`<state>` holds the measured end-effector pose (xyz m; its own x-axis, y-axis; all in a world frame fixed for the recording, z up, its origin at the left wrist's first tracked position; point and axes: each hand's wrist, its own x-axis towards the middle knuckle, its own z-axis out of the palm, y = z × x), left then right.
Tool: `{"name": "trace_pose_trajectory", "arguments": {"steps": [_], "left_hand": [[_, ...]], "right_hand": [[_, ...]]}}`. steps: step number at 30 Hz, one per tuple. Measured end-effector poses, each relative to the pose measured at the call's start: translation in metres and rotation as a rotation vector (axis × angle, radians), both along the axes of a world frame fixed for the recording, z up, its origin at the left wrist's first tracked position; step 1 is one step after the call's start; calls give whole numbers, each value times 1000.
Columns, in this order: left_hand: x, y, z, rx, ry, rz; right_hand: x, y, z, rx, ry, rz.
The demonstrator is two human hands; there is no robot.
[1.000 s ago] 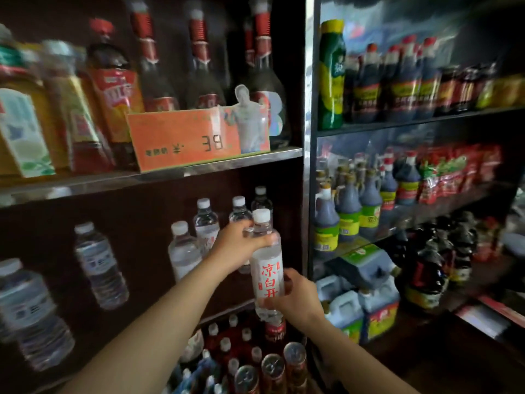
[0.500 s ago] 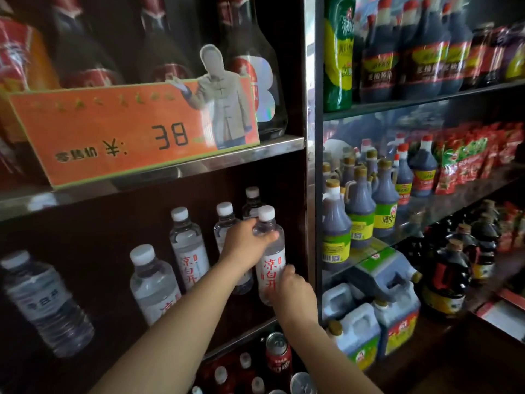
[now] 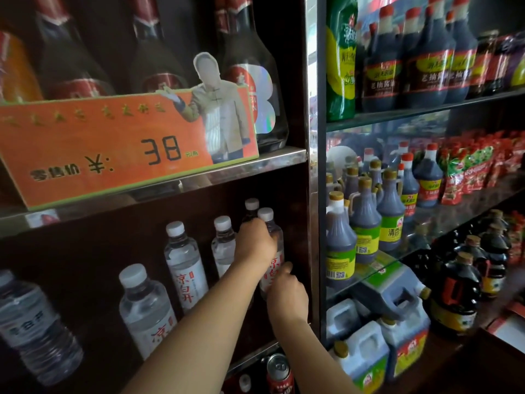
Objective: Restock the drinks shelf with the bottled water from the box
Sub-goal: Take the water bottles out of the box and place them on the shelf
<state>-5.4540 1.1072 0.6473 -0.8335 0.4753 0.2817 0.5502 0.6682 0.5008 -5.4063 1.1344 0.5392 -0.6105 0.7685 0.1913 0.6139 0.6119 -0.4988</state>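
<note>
Nearest to you, your right hand (image 3: 287, 291) is at the lower part of the water bottle (image 3: 274, 245); its fingers curl against the bottle near the red label, and the thumb points up beside it. Your left hand (image 3: 255, 243) is a little further in and higher, with the fingers wrapped around the shoulder of the same bottle, just under the white cap. The bottle stands upright at the right end of the drinks shelf (image 3: 255, 355), close to the dark side wall. Whether its base already touches the shelf I cannot tell, because your right hand covers it.

To the left of it other water bottles stand in a row, the closest one (image 3: 145, 311) in front and more (image 3: 186, 260) behind, all with white caps. Below the shelf edge a red can (image 3: 279, 372) shows.

Above, an orange price sign (image 3: 113, 155) with the number 38 leans on the upper shelf. Further right, dark sauce bottles (image 3: 365, 223) fill the next shelves.
</note>
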Motion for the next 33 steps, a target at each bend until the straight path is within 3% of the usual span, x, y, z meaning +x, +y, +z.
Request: {"name": "trace_pose_trajectory", "arguments": {"steps": [9,15,22,27,33], "left_hand": [[12,-12,-4,268,-215,-87],[41,-76,-1,93,-236,-205],[77,-242,-13,-325,10,-149],[110,-386,-29,-416,-99,39],[173,-567,-54,-530,-217,270]], "right_hand": [[9,-5,7,-32,-4,45],[53,-16,30,-107,16,172],[106,-85,74,124,-228,629],[111,-198,89,294,-271,899],[114,-386,84,363,-310,1273]]}}
